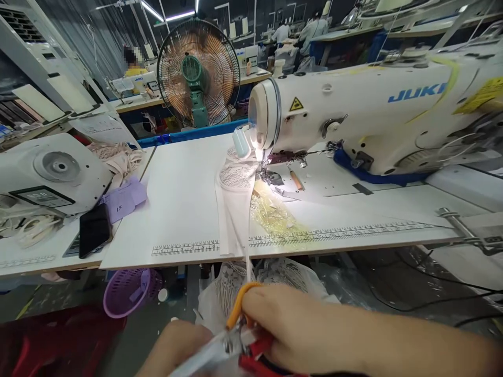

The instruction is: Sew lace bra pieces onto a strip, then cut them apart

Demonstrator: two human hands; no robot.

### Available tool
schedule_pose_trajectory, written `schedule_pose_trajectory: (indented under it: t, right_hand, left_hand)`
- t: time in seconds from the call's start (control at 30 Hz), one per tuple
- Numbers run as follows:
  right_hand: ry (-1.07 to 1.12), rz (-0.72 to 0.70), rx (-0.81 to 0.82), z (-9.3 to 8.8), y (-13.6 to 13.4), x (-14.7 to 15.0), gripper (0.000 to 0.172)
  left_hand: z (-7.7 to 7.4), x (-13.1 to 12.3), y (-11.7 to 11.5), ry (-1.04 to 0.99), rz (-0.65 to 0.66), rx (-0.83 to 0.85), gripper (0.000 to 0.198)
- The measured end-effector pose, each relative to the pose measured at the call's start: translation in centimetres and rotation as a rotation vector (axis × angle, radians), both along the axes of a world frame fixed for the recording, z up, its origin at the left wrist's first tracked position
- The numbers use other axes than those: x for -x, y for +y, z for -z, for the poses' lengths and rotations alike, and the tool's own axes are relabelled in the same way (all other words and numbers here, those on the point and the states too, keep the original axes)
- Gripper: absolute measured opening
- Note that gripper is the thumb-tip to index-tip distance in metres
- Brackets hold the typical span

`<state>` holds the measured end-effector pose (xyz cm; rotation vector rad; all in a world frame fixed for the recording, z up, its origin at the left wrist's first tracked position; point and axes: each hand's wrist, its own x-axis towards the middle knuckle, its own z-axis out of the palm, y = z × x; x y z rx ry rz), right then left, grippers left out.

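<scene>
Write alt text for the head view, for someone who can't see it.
The right hand holds orange-and-red-handled scissors in front of a white table, the left hand beside them. Pale, partly lacy fabric runs from under a lit JUKI sewing machine to the table's near edge. A phone lies to the left; a fan stands behind.

A sewing workshop: JUKI machine [338,110] on a ruler-marked worktable [184,193], further machines [248,59] and workers [313,32] behind.

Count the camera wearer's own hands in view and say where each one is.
2. The right hand is at lower centre, gripping orange-and-red-handled scissors. The left hand is to its left, partly hidden behind the scissors.
</scene>
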<state>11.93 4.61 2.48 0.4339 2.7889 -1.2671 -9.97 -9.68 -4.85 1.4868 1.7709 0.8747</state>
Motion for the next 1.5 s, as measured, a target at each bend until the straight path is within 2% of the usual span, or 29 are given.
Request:
schedule_pose_trajectory:
  t: [0.13,0.2,0.23,0.3,0.37,0.47,0.53,0.6,0.67,0.73,0.83,0.9,1.0,1.1,1.2,1.33,1.5]
  right_hand:
    - [-0.065,-0.002,0.009,-0.2,3.7,0.7,0.015]
    - [-0.106,0.004,-0.039,-0.1,5.2,1.2,0.012]
    - [-0.128,0.009,-0.065,-0.1,5.6,1.4,0.011]
    - [-0.170,0.009,-0.074,-0.2,5.5,1.6,0.011]
    - [-0.179,-0.029,-0.009,-0.4,4.3,1.6,0.011]
    - [-0.153,-0.193,0.174,-0.5,1.8,1.4,0.015]
    - [-0.157,-0.229,0.207,-0.1,1.1,1.4,0.017]
    - [-0.201,-0.145,0.131,0.7,1.3,1.4,0.018]
    - [-0.253,-0.034,0.039,1.6,2.2,1.4,0.016]
    - [-0.281,0.016,0.016,2.0,3.1,1.2,0.016]
    - [-0.272,0.018,0.038,1.7,3.8,1.2,0.018]
    - [-0.270,-0.009,0.083,1.2,4.0,1.3,0.020]
    - [-0.267,-0.055,0.148,0.6,4.3,1.6,0.022]
    - [-0.226,-0.091,0.112,0.1,4.8,1.9,0.022]
    - [-0.215,-0.125,0.064,-0.4,5.3,2.0,0.023]
    - [-0.247,-0.122,-0.037,-1.0,6.1,1.8,0.021]
    - [-0.251,-0.172,-0.046,-1.1,7.1,2.2,0.016]
  left_hand:
    - [-2.5,0.3,-1.0,-0.043,0.031,0.102,0.026]
    - [-3.1,0.6,-1.1,-0.189,0.026,0.170,0.032]
    - [-3.1,0.8,-1.2,-0.282,-0.022,0.200,0.035]
    - [-2.8,1.5,-1.3,-0.444,-0.150,0.258,0.039]
    - [-2.3,2.6,-1.6,-0.539,-0.198,0.282,0.044]
    - [-1.2,4.4,-1.7,-0.571,-0.059,0.354,0.047]
    - [-0.4,5.4,-1.5,-0.546,0.069,0.452,0.047]
    - [0.3,5.9,-1.1,-0.522,0.118,0.496,0.046]
    - [0.9,6.0,-0.4,-0.509,0.112,0.461,0.045]
    - [1.1,5.7,0.5,-0.438,0.166,0.439,0.040]
    - [0.8,4.3,2.1,-0.157,0.259,0.397,0.026]
    - [0.2,2.6,3.1,0.002,0.278,0.297,0.024]
    - [-0.8,-0.6,4.3,0.066,0.369,0.113,0.026]
    - [-1.6,-3.6,5.3,0.026,0.425,0.006,0.020]
    - [-1.9,-5.1,6.0,-0.138,0.386,0.031,0.021]
    - [-1.3,-5.0,6.4,-0.451,0.223,0.118,0.023]
    - [-0.4,-4.2,6.4,-0.601,0.075,0.150,0.025]
